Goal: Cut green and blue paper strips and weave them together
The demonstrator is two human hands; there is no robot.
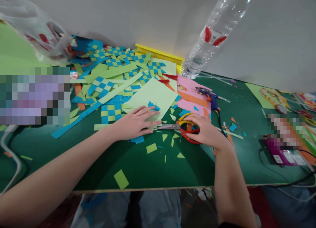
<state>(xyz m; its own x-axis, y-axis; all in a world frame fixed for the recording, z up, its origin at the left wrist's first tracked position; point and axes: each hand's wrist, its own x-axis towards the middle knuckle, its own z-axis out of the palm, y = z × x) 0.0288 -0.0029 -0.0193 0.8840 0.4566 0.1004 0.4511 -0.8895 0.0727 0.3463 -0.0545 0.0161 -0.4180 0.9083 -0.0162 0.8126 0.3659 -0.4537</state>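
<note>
My right hand [206,130] is on a pair of scissors [174,126], fingers at the yellow handle loop and thumb at the red one. The blades lie almost closed near the table and point left toward my left hand. My left hand [138,122] rests with fingers apart at the lower edge of a pale green sheet of paper [154,93]. A small blue scrap [153,105] lies by its fingertips. The tips of the blades end by the fingers of my left hand. Several green paper scraps [151,148] are scattered below the scissors.
Woven blue-and-green paper pieces [100,88] and strips are heaped behind my left hand. A clear plastic bottle [209,40] stands at the back, near pink paper [187,104] and a blue glue gun [214,101]. A plastic bag [46,37] sits at back left.
</note>
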